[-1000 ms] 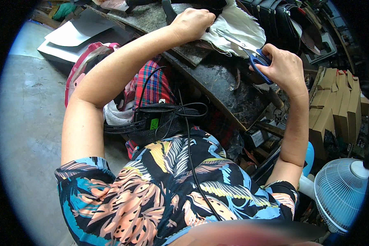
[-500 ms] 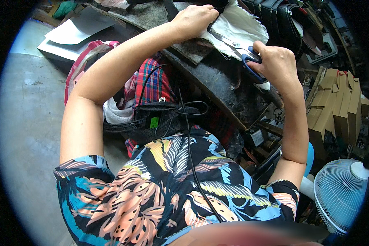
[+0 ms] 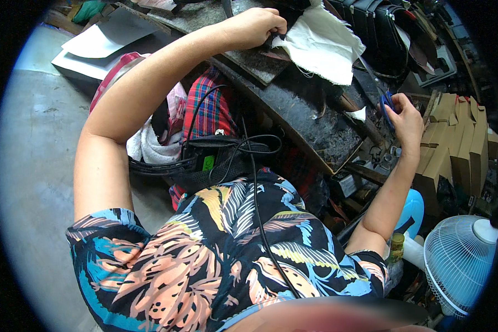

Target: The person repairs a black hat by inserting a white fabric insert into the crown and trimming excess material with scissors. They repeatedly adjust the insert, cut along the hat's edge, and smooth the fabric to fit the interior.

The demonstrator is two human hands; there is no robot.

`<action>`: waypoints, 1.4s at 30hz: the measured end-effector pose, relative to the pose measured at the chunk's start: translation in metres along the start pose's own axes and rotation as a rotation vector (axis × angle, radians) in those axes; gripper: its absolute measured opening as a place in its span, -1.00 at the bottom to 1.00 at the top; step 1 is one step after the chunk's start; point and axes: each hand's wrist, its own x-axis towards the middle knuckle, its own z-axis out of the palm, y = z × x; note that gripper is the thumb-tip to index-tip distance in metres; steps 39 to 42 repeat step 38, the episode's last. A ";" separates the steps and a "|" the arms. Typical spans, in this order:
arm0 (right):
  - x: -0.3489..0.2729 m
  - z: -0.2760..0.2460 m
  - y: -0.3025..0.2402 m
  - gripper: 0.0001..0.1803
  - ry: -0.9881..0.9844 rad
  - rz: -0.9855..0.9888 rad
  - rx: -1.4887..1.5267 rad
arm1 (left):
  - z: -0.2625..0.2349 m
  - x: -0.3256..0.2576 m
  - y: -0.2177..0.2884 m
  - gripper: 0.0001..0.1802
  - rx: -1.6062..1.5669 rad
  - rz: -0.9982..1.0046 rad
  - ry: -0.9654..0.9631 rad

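My left hand [image 3: 257, 27] is closed at the left side of a frayed white cloth [image 3: 326, 47], on the far part of the dark workbench [image 3: 293, 105]. Dark material shows under its fingers, beside the cloth; where one ends and the other begins is hidden. Away to the right, my right hand [image 3: 406, 119] grips a pair of scissors [image 3: 385, 105] by its blue handles. The blades point up and left, close to the cloth's right edge, and look dim against the dark background. A small white scrap [image 3: 358, 114] lies near the bench's right end.
Black bags [image 3: 371, 25] stand beyond the cloth. Brown cardboard boxes [image 3: 454, 138] are at the right, with a white-and-blue fan [image 3: 462, 260] below. White sheets [image 3: 110, 36] lie at the far left. A black cable [image 3: 254, 188] runs down over my patterned shirt.
My right hand has moved right and down with the scissors, whose blades were over the white cloth before. My left hand has shifted slightly left; the cloth's right part now shows uncovered.
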 end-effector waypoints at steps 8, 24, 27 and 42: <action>0.009 0.020 0.025 -0.68 -0.003 -0.043 -0.043 | 0.002 0.010 -0.008 -0.67 0.018 -0.005 -0.187; 0.048 0.041 -0.122 -0.65 0.292 -0.509 0.352 | -0.003 0.005 0.014 -0.81 0.161 0.025 -0.114; 0.058 0.044 -0.107 -0.54 0.572 -0.282 0.247 | 0.001 -0.001 0.016 -0.57 0.138 0.043 -0.084; 0.071 0.028 -0.105 -0.76 0.446 -0.273 0.168 | 0.001 -0.005 0.024 -0.39 0.147 -0.011 -0.104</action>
